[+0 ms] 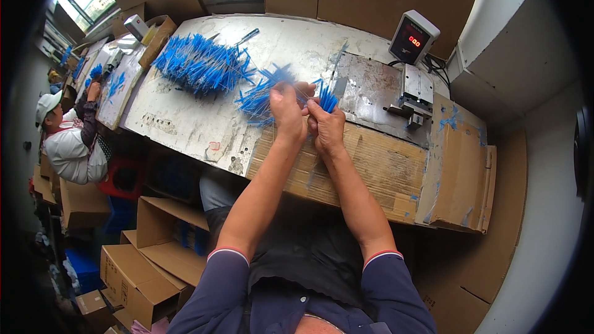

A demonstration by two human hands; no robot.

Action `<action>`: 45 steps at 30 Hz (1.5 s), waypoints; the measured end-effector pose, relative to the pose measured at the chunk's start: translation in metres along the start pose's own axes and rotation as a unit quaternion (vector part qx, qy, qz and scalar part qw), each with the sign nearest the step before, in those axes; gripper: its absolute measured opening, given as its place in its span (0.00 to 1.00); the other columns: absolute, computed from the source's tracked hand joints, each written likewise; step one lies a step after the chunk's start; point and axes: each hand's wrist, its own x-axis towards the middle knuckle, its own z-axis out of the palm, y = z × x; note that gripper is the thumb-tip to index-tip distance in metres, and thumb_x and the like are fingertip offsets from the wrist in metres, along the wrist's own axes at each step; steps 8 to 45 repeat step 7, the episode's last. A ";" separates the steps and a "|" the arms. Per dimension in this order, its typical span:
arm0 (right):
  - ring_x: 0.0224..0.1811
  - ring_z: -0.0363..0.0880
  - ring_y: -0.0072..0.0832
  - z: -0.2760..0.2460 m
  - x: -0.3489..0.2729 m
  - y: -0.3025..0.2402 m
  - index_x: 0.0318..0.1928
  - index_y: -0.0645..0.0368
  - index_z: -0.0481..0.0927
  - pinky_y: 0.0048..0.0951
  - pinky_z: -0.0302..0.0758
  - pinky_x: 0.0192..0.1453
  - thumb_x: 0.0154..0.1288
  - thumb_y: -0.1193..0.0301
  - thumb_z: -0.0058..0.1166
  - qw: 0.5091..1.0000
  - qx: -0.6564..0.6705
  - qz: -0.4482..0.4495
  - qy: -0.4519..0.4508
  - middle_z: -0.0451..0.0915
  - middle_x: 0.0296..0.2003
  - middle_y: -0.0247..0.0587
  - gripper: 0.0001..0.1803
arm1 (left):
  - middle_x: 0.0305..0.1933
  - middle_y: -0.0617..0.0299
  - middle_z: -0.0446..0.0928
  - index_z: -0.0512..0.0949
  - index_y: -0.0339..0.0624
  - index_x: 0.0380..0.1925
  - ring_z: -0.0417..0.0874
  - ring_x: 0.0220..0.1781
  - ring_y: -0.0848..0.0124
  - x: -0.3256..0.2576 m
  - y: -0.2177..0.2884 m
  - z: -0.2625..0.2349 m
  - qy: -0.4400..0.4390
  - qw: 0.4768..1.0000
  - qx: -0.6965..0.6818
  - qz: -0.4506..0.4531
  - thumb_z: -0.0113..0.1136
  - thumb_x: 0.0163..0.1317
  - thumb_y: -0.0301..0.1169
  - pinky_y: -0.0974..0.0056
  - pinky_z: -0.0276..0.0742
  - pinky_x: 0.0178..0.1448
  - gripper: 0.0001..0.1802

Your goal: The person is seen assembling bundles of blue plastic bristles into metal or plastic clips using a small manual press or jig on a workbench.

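Observation:
My right hand [327, 125] is closed around a small bundle of thin blue-ended strands [327, 99], their blue tips pointing up and away from me. Close beside it, my left hand [288, 111] has its fingers curled in, and a smeared tuft of blue-ended strands [281, 74] sticks out past them. Its fingertips nearly meet those of the right hand. Under and left of the left hand lies a loose heap of the same strands [252, 104]. A much larger heap [201, 65] spreads over the white worktable [179, 117] farther left.
A scale display [413, 38] stands at the back right, behind a worn metal plate [368, 86] and a small metal fixture [416, 96]. Flattened cardboard [377, 164] covers the near edge. A pen-like tool [249, 36] lies behind. Another person [71, 139] works at left; open cartons [139, 278] stand below.

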 end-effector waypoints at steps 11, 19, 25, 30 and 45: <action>0.16 0.67 0.16 -0.003 0.001 0.000 0.47 0.59 0.81 0.19 0.58 0.18 0.69 0.72 0.66 0.999 -0.038 0.020 -0.020 0.84 0.29 0.37 0.10 | 0.43 0.47 0.82 0.64 0.41 0.53 0.87 0.36 0.63 0.016 -0.014 -0.006 -0.007 0.996 0.056 0.062 0.53 0.78 0.39 0.61 0.87 0.34 0.16; 0.16 0.67 0.16 -0.003 0.001 0.000 0.47 0.59 0.81 0.19 0.58 0.18 0.69 0.72 0.66 0.999 -0.038 0.020 -0.020 0.84 0.29 0.37 0.10 | 0.43 0.47 0.82 0.64 0.41 0.53 0.87 0.36 0.63 0.016 -0.014 -0.006 -0.007 0.996 0.056 0.062 0.53 0.78 0.39 0.61 0.87 0.34 0.16; 0.16 0.67 0.16 -0.003 0.001 0.000 0.47 0.59 0.81 0.19 0.58 0.18 0.69 0.72 0.66 0.999 -0.038 0.020 -0.020 0.84 0.29 0.37 0.10 | 0.43 0.47 0.82 0.64 0.41 0.53 0.87 0.36 0.63 0.016 -0.014 -0.006 -0.007 0.996 0.056 0.062 0.53 0.78 0.39 0.61 0.87 0.34 0.16; 0.16 0.67 0.16 -0.003 0.001 0.000 0.47 0.59 0.81 0.19 0.58 0.18 0.69 0.72 0.66 0.999 -0.038 0.020 -0.020 0.84 0.29 0.37 0.10 | 0.43 0.47 0.82 0.64 0.41 0.53 0.87 0.36 0.63 0.016 -0.014 -0.006 -0.007 0.996 0.056 0.062 0.53 0.78 0.39 0.61 0.87 0.34 0.16; 0.16 0.67 0.16 -0.003 0.001 0.000 0.47 0.59 0.81 0.19 0.58 0.18 0.69 0.72 0.66 0.999 -0.038 0.020 -0.020 0.84 0.29 0.37 0.10 | 0.43 0.47 0.82 0.64 0.41 0.53 0.87 0.36 0.63 0.016 -0.014 -0.006 -0.007 0.996 0.056 0.062 0.53 0.78 0.39 0.61 0.87 0.34 0.16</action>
